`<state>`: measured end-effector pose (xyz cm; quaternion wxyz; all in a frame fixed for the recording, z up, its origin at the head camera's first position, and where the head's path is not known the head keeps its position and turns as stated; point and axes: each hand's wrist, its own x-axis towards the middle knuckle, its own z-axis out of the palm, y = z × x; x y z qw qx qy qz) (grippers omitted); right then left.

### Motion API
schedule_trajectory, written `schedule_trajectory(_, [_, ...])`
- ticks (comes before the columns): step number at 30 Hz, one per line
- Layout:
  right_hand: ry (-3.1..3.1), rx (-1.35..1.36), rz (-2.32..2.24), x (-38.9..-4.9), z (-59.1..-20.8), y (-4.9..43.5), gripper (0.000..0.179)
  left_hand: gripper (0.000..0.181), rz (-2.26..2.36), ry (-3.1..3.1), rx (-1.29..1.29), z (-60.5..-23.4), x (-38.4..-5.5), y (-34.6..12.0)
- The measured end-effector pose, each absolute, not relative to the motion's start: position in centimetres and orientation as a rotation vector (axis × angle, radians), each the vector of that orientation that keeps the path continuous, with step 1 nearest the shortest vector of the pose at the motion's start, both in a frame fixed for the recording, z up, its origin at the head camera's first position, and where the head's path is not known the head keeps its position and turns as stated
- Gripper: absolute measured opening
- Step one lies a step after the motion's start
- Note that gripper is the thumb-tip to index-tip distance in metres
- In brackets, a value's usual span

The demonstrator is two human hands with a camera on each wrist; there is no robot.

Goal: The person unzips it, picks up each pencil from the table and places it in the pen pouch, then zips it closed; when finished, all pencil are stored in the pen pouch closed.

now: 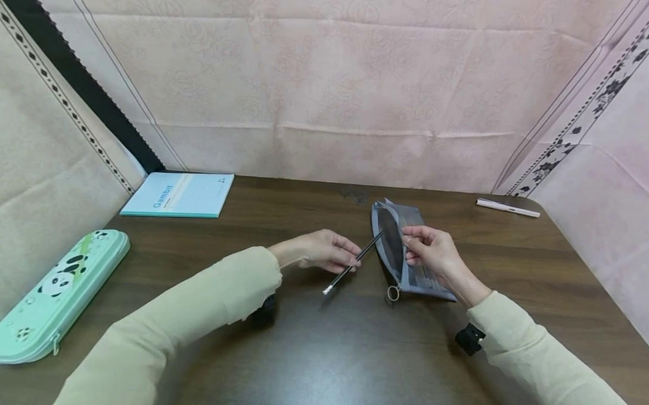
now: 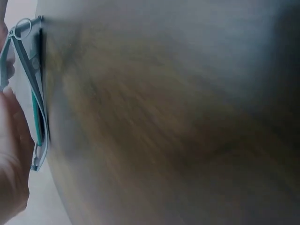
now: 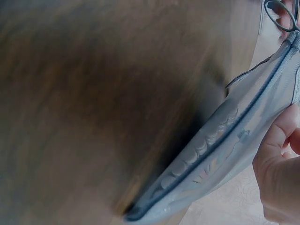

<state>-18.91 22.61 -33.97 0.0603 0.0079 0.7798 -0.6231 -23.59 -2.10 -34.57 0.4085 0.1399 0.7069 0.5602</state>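
My left hand (image 1: pixel 325 251) pinches a slim black pencil (image 1: pixel 345 272) with a pale end pointing down toward me. Its far end reaches the unzipped mouth of a grey-blue zippered mesh pouch (image 1: pixel 414 216). The pouch's edge is pinched by my right hand (image 1: pixel 435 253), which keeps the mouth spread. A ring pull (image 1: pixel 393 293) hangs at the near corner of the zip. In the left wrist view, a green stick (image 2: pixel 37 119) shows by the pouch. Printed marks show on the pouch (image 3: pixel 220 152) in the right wrist view.
A mint-green panda pencil case (image 1: pixel 58 297) lies at the left. Behind it is a light-blue notebook (image 1: pixel 180 194) marked "Gambit". A white pen (image 1: pixel 508 208) lies at the back right of the dark wooden table (image 1: pixel 319 357). Pale cloth (image 1: pixel 329 77) hangs around the table.
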Motion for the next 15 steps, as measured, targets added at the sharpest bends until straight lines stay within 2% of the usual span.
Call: schedule_trajectory(15, [2.367, 0.044, -1.848, -18.9, -34.0, 22.7, 0.038, 0.046, 1.709, 1.677, 0.025, -36.0, -25.3, 4.9])
